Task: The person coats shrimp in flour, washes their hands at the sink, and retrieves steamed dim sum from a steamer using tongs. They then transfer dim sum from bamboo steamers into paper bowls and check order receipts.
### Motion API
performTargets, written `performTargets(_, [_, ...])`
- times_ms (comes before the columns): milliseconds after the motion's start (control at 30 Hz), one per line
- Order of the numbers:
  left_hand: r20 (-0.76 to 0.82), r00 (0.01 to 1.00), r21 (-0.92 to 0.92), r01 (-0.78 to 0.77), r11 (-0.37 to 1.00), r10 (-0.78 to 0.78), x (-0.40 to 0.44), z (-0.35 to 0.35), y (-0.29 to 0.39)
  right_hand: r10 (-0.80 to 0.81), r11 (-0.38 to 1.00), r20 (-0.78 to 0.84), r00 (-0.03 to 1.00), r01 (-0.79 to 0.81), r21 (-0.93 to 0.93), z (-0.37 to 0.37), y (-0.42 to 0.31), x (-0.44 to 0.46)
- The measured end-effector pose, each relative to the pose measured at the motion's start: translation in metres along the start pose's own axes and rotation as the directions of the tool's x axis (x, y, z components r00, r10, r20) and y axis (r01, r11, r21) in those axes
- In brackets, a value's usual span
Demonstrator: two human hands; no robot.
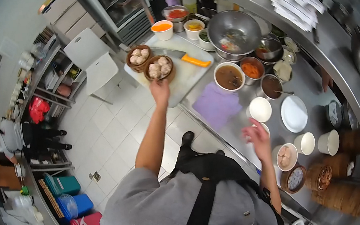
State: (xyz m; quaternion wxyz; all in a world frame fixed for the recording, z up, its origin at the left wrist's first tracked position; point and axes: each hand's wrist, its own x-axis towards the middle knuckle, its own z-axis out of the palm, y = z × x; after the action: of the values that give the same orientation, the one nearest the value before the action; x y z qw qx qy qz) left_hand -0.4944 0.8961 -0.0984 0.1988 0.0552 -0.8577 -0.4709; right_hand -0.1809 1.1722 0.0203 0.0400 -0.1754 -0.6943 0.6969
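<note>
My left hand (160, 91) grips the near edge of a small round bamboo steamer (151, 78) holding several pale dumplings (160, 67). A second bamboo steamer (131, 65), also filled with dumplings, stands just behind it at the corner of the white cutting board (189, 76). Part of my left fingers is hidden against the basket. On the board lies a knife with an orange handle (195, 60). Over the steel counter, my right hand (257, 136) is raised with fingers apart and holds nothing. It partly covers a white paper cup (264, 129).
Beside the board sit a purple cloth (218, 103), a bowl of brown liquid (229, 77) and a large steel bowl (234, 35). A white plate (294, 114), paper cups and stacked steamers (339, 198) fill the right. A chair (94, 62) stands left; another person (15, 138) works beyond.
</note>
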Motion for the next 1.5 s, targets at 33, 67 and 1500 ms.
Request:
performTargets(33, [0.075, 0.973, 0.016, 0.219, 0.976, -0.22, 0.03, -0.005, -0.022, -0.022, 0.999, 0.068, 0.997, 0.025, -0.036, 0.027, 0.009, 0.025])
performTargets(67, [0.113, 0.96, 0.015, 0.255, 0.967, -0.255, 0.049, -0.014, -0.025, -0.042, 0.996, 0.132, 0.99, 0.051, -0.071, 0.053, 0.019, 0.049])
performTargets(1500, [0.951, -0.272, -0.155, -0.01, 0.988, 0.146, -0.367, 0.143, 0.265, -0.528, 0.301, -0.701, 0.48, -0.666, -0.683, -0.129, 0.01, -0.134])
